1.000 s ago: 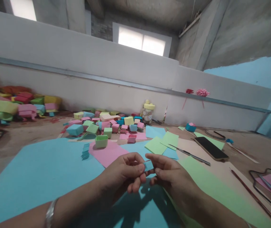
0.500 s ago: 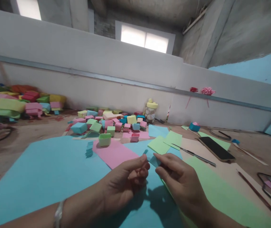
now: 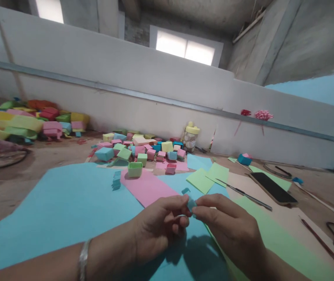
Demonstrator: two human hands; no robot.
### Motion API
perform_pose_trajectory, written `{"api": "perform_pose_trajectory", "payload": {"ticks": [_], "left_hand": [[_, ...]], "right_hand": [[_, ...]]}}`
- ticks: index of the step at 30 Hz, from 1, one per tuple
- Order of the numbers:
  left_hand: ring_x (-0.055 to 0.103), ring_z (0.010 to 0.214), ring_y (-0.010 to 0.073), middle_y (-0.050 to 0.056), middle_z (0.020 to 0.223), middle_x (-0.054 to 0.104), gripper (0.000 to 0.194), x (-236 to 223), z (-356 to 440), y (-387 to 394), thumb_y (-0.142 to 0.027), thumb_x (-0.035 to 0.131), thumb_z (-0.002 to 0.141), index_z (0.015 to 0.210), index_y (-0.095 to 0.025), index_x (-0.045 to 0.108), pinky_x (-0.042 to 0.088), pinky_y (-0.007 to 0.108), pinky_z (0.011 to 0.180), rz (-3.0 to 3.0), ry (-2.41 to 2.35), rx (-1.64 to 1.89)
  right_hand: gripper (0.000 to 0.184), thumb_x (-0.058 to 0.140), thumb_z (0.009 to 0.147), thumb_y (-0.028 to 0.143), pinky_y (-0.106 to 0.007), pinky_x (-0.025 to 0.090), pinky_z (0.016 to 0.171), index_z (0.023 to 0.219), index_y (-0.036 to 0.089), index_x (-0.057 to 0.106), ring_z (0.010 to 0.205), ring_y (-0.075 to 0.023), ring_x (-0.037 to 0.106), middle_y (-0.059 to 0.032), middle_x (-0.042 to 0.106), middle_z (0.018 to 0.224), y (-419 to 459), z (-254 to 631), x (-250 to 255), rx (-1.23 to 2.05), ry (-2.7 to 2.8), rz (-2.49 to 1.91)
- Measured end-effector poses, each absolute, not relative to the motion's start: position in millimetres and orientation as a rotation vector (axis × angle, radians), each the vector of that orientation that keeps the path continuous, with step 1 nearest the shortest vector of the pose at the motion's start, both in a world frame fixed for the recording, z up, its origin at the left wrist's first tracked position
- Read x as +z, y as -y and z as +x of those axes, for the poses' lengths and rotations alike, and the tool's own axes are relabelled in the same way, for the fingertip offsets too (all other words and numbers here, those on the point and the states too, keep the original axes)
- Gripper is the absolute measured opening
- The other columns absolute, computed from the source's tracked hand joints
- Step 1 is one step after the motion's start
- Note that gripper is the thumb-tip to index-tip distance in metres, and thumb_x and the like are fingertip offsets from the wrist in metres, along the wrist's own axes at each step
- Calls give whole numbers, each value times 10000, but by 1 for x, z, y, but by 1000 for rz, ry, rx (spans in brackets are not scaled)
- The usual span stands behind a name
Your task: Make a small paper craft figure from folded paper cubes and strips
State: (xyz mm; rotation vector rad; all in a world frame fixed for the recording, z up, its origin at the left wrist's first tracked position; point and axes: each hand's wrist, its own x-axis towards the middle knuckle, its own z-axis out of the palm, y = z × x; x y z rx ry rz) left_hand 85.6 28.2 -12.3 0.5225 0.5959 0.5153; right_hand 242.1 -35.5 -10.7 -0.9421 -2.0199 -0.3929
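Note:
My left hand (image 3: pixel 158 226) and my right hand (image 3: pixel 228 230) meet above a large blue paper sheet (image 3: pixel 58 210). Both pinch one small folded blue paper piece (image 3: pixel 191 203) between thumb and fingertips. The left wrist wears a silver bangle (image 3: pixel 82 259). A tiny blue scrap (image 3: pixel 185 191) lies just beyond the hands. A pink sheet (image 3: pixel 148 187) lies past my left hand, and a long green sheet (image 3: pixel 275 242) runs under my right hand.
Several small coloured paper boxes (image 3: pixel 139 150) are heaped at the back, one green box (image 3: pixel 134 169) nearer. A jar with a yellow lid (image 3: pixel 190 138) stands by the wall. A black phone (image 3: pixel 272 188), a thin metal tool (image 3: pixel 244 194) and green squares (image 3: pixel 210 176) lie to the right.
The hands parted briefly, then closed together again on the blue piece, which now looks smaller and more folded. The view has shifted slightly to the left.

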Motion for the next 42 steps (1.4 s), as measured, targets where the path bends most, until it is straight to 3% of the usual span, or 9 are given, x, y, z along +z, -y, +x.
{"api": "perform_pose_trajectory", "payload": {"ticks": [4,10,18,29,38,42], "left_hand": [[447,419,27,-31,482,484,171,-14,88,-27,-150,573,735,572,-124,531,302,73,375,605,-653,540],[386,423,34,-35,495,485,153,-17,90,-27,-150,627,677,555,-130,537,254,110,381,779,-642,612],[347,443,57,-36,472,466,170,-23,88,-25,-205,591,708,562,-139,535,257,151,437,932,-651,599],[353,452,57,-30,491,505,216,-25,87,-20,-289,611,724,587,-142,532,256,169,454,1082,-699,624],[388,430,60,-7,482,533,264,-20,88,-19,-314,580,746,552,-138,551,266,182,448,1213,-698,608],[408,426,71,-3,480,561,206,-23,88,-20,-276,652,675,557,-153,537,270,184,434,1226,-734,599]], "right_hand": [[146,537,785,45,-247,468,523,761,123,658,634,-147,563,-70,580,707,35,242,-8,-266,2078,-1017],[92,586,766,92,-240,464,657,769,179,614,712,-127,567,-20,580,778,35,241,-10,213,1912,-1198],[63,616,734,190,-271,441,639,699,184,564,685,-152,554,-4,590,708,37,238,-12,541,1655,-1413],[74,617,719,204,-263,429,612,687,175,557,647,-142,546,11,583,656,37,237,-9,550,1618,-1540],[125,553,709,127,-240,398,540,708,196,449,598,-112,468,42,465,642,39,232,-9,444,1677,-1511],[146,561,723,142,-231,392,526,739,200,428,580,-99,460,49,466,652,38,233,-8,542,1643,-1487]]}}
